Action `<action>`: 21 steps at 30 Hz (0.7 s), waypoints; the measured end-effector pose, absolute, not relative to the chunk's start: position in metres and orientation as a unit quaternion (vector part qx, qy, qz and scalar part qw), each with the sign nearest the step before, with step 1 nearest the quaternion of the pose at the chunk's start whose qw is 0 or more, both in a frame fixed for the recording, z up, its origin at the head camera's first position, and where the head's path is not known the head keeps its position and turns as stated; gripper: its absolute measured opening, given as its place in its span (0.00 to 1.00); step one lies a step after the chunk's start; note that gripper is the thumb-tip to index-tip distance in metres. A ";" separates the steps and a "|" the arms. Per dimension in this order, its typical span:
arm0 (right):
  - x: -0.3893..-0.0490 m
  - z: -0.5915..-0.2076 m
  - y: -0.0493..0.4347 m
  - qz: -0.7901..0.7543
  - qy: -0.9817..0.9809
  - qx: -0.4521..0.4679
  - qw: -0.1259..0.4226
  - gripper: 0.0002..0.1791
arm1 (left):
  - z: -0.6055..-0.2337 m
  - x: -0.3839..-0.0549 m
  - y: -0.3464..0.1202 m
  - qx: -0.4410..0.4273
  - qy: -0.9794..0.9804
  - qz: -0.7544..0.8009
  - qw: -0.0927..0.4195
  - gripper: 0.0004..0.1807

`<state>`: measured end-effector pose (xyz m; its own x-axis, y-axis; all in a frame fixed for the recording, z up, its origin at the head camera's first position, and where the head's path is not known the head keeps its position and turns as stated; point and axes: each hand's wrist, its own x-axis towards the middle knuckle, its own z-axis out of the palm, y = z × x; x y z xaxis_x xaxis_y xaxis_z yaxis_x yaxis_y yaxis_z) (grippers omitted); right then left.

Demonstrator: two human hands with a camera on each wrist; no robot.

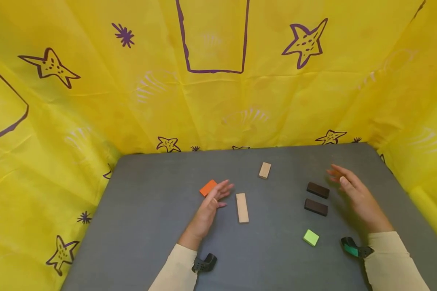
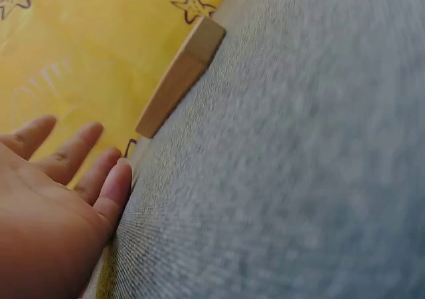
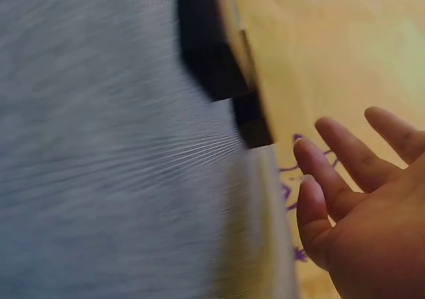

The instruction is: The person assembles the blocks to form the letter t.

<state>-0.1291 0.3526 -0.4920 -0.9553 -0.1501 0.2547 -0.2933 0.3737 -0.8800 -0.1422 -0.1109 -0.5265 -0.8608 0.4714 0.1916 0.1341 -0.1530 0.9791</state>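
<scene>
My left hand (image 1: 208,209) holds nothing; its fingers are extended between an orange block (image 1: 208,187), which it partly covers in the head view, and a long pale wooden block (image 1: 242,208). In the left wrist view that wooden block (image 2: 179,80) lies beyond the fingertips. Over on the right, my right hand (image 1: 358,198) is also bare, fingers spread loosely beside two dark brown blocks (image 1: 318,190) lying roughly parallel. The right wrist view has a dark block (image 3: 212,53) left of the fingertips. A small lime green block (image 1: 311,237) lies nearer to me.
A short pale wooden block (image 1: 264,170) lies toward the back of the grey table (image 1: 149,226). Yellow cloth (image 1: 211,109) with purple star drawings hangs behind the table and along both sides. Dark wrist straps (image 1: 204,263) are over the beige sleeves.
</scene>
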 end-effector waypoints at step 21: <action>-0.129 -0.535 0.352 0.470 -0.879 0.027 0.068 0.28 | -0.539 -0.137 -0.101 0.247 0.844 0.469 0.077 0.51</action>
